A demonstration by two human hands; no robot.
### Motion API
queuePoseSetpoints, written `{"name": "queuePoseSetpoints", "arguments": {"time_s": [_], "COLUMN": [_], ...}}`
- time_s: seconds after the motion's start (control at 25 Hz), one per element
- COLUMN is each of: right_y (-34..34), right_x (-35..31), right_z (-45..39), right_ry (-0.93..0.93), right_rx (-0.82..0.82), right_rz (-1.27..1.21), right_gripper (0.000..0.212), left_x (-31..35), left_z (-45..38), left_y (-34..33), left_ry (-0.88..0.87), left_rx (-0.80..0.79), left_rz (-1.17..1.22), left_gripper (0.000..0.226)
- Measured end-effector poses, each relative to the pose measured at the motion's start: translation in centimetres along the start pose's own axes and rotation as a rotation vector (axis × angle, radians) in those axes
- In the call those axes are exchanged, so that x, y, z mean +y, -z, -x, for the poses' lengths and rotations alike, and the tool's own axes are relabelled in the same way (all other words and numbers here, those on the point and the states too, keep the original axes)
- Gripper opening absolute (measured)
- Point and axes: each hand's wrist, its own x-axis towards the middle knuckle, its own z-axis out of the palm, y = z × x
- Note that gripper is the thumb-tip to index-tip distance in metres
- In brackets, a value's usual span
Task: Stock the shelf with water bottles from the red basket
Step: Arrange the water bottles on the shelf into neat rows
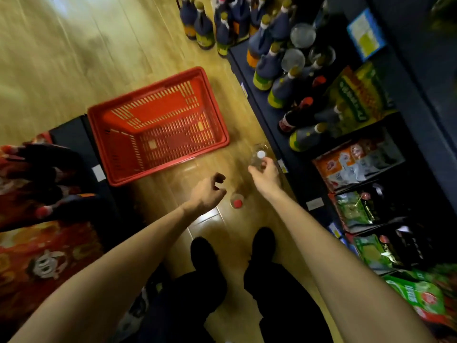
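seen from above, the right hand (265, 170) pinches a clear white-capped water bottle (259, 155) near the dark shelf (262, 115). the left hand (209, 193), fingers loosely curled, hovers beside a red-capped bottle (237, 202) standing on the floor. the red basket (158, 125) sits just beyond.

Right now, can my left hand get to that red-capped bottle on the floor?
Probably yes. The left hand hovers empty just beside the red-capped bottle, with bare floor between them and nothing blocking.
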Motion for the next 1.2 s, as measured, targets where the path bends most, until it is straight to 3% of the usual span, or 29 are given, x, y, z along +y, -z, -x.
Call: {"name": "queuePoseSetpoints", "arguments": {"time_s": [0.28,0.52,0.76,1.04,1.2], "right_y": [-3.8,-4.9,-6.8,-6.7,-6.9], "right_x": [10.1,12.1,11.8,12.5,14.0], "right_z": [-10.8,-18.1,-22.8,-22.6,-20.5], "right_ry": [-0.278,-0.121,0.004,0.031,0.004], "right_rx": [0.081,0.087,0.164,0.240,0.170], "right_rz": [-0.098,-0.119,-0.128,-0.039,0.002], "right_gripper": [0.090,0.105,0.090,0.070,0.070], "left_x": [-9.2,-11.5,-12.3,-11.8,-10.7], "left_z": [-7.9,-14.0,-16.1,-16.7,-16.2], "left_y": [-11.8,-16.9,-19.5,-18.2,-17.1], "left_ry": [0.122,0.027,-0.040,0.064,0.118], "left_rx": [-0.133,-0.052,0.032,0.114,0.122], "left_rz": [-0.044,-0.078,0.037,0.216,0.267], "left_gripper": [0.097,0.115,0.080,0.073,0.070]}}
